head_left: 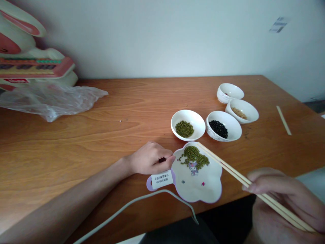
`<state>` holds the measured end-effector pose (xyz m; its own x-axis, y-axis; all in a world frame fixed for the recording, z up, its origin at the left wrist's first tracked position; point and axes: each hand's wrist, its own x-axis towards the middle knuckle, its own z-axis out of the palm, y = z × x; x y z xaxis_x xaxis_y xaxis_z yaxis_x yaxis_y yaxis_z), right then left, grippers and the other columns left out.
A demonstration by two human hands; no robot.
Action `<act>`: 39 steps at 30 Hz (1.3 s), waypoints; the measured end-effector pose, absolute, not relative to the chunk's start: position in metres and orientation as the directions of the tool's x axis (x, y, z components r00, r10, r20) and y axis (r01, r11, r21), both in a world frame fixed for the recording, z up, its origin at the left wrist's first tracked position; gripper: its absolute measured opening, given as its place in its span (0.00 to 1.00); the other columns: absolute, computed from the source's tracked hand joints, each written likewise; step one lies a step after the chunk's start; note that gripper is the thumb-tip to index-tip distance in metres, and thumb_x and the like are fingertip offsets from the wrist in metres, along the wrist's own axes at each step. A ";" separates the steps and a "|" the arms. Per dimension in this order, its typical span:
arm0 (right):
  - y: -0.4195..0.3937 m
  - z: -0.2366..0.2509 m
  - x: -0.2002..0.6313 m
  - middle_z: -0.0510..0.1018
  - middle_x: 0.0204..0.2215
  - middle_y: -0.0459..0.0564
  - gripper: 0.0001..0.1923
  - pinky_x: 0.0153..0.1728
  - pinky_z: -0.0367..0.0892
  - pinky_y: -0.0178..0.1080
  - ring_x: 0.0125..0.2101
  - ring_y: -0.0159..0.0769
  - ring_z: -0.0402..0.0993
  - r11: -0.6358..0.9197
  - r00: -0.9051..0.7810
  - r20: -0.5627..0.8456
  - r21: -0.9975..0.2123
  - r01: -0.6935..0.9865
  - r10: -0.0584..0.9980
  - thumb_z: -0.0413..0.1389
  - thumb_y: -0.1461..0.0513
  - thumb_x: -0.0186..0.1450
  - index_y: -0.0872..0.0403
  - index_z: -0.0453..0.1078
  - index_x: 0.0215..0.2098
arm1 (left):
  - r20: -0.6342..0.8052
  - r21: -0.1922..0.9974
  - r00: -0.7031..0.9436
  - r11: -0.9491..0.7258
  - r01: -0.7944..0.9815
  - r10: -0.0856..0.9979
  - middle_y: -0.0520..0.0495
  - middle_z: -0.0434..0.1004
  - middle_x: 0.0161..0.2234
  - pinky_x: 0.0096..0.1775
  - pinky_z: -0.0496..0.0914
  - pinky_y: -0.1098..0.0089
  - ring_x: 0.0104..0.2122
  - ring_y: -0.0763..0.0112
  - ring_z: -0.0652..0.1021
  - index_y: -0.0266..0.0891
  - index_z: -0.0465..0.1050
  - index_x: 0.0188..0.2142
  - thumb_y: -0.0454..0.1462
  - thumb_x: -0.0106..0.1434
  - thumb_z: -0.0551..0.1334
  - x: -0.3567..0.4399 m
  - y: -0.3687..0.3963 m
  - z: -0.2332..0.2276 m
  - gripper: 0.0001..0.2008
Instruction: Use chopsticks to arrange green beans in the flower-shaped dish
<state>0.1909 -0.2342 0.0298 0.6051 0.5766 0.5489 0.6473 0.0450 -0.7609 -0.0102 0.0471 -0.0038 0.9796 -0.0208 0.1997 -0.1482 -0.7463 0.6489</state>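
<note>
My left hand [149, 158] rests curled on the table, its fingertips touching the left rim of a white flower-shaped plate [200, 189] with a purple edge. A pile of green beans [195, 156] lies on the plate's far part. My right hand [284, 200] grips a pair of wooden chopsticks [228, 167] whose tips reach the plate's far rim beside the beans. A white bowl of green beans [188, 124] stands just beyond the plate.
A bowl of black beans [223, 126], a bowl of pale grains [241, 110] and another white bowl [230, 92] stand at right. A single loose stick [283, 120] lies far right. A crumpled plastic bag [50, 99] and a toy lie far left. A grey cable [142, 200] hangs near the front edge.
</note>
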 end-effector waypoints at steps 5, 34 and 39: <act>-0.220 0.056 0.166 0.76 0.25 0.49 0.44 0.30 0.64 0.42 0.27 0.41 0.73 -0.111 0.673 0.326 -0.847 0.520 0.664 0.30 0.30 0.64 0.49 0.75 0.26 | 0.193 0.645 0.981 -0.751 -0.142 -0.019 0.54 0.65 0.20 0.26 0.58 0.72 0.20 0.78 0.65 0.38 0.64 0.25 0.38 0.73 0.53 -0.010 0.047 -0.003 0.18; -0.214 0.038 0.179 0.79 0.26 0.51 0.48 0.31 0.66 0.41 0.30 0.41 0.76 -0.116 0.612 0.337 -0.807 0.579 0.715 0.23 0.33 0.66 0.52 0.74 0.24 | 0.186 0.670 0.982 -0.728 -0.146 -0.026 0.54 0.64 0.21 0.27 0.57 0.70 0.20 0.78 0.65 0.39 0.62 0.26 0.37 0.73 0.53 -0.008 0.046 -0.002 0.17; -0.205 0.024 0.174 0.80 0.27 0.53 0.34 0.32 0.66 0.42 0.31 0.41 0.77 -0.012 0.637 0.393 -0.845 0.534 0.664 0.36 0.49 0.76 0.52 0.75 0.26 | 0.178 0.675 0.983 -0.723 -0.146 -0.032 0.54 0.63 0.21 0.27 0.57 0.70 0.21 0.78 0.64 0.39 0.60 0.26 0.37 0.73 0.53 -0.010 0.047 -0.005 0.17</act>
